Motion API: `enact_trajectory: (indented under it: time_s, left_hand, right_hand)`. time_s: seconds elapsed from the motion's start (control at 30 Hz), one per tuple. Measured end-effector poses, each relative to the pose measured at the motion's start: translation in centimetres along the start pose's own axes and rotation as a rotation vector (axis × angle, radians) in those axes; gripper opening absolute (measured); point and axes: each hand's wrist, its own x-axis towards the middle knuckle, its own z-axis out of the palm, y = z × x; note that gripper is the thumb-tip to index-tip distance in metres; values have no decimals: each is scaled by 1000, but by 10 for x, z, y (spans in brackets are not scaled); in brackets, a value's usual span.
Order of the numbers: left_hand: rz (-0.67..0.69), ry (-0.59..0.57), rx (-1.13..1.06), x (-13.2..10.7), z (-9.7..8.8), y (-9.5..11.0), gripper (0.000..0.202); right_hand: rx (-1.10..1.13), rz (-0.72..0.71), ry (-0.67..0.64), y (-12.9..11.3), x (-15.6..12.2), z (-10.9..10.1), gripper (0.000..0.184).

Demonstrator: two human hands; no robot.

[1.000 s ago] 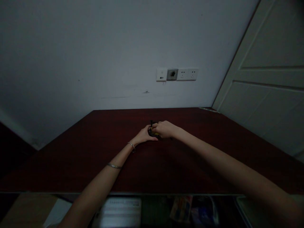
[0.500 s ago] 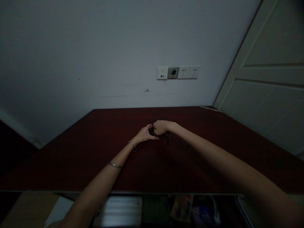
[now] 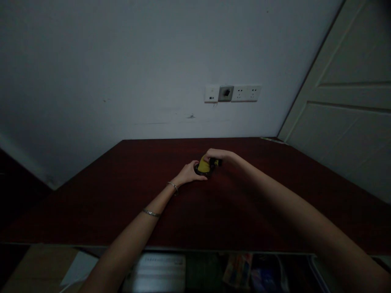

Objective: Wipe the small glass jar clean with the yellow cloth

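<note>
Below wall sockets [image 3: 245, 93], the left hand [image 3: 188, 173] clasps a yellow-and-black object [image 3: 203, 166] the right hand [image 3: 216, 154] also grips, more yellow showing than earlier.

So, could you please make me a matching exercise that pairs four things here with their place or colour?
Things:
1. left hand
2. right hand
3. tabletop
4. socket panel

Place or colour:
A. dark red
B. at the yellow upper part of the held object
C. on the wall
D. around that object's dark lower part

Pairs: 1-D, 2-B, 3-A, 4-C
</note>
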Motion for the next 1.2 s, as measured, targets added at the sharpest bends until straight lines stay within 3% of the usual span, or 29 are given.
enact_trajectory:
  time_s: [0.1, 0.27, 0.47, 0.67, 0.9, 1.2]
  left_hand:
    - [-5, 12, 2, -1, 0, 1, 82]
    - [-10, 16, 13, -1, -1, 2, 82]
    - [-9, 4, 13, 0, -1, 3, 77]
    - [-7, -2, -1, 1, 0, 2, 73]
    - [17, 1, 18, -1, 0, 3, 78]
    - [-3, 1, 52, 0, -1, 5, 79]
  right_hand:
    - [20, -41, 67, -3, -11, -7, 17]
    - [-10, -132, 162, -17, -24, -7, 27]
    - [-191, -37, 120, -19, -29, 16, 18]
    - [-246, 114, 27, -20, -13, 31, 26]
    - [-99, 164, -96, -14, 2, 24, 30]
    - [60, 122, -60, 2, -3, 16, 29]
